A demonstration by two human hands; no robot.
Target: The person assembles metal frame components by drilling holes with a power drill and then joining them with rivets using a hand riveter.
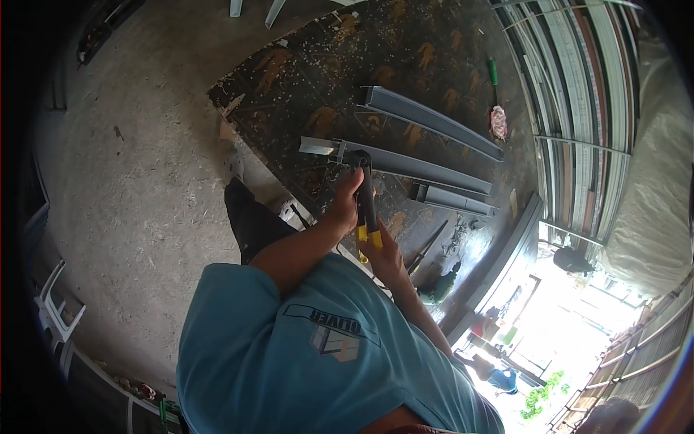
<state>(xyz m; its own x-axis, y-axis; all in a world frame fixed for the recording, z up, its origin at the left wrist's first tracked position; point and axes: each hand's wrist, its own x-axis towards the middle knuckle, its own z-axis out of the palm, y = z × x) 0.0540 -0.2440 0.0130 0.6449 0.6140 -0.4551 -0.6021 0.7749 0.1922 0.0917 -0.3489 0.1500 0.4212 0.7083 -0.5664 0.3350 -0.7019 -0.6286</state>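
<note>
My left hand (345, 205) is closed around the black body of a plier-like hand tool (369, 199), its thumb laid along the shaft. Lower down, my right hand (385, 254) wraps the tool's yellow grips (374, 237). The tool's black head reaches the near-left part of a grey metal profile (426, 171) lying on the dark worktable (303, 79). From that profile's left end sticks a shiny silver piece (316, 145). One grey profile (434, 121) lies beyond it and a shorter one (454, 198) sits on the nearer side. Exact contact at the tool's head is hidden.
A green-handled tool (494, 71) with a pinkish-white lump at its end lies at the table's far side. Near my right arm are a green power tool (442, 284) and a long thin tool (429, 247). Racked profiles (578, 108) stand at right; a white chair (56, 304) at left.
</note>
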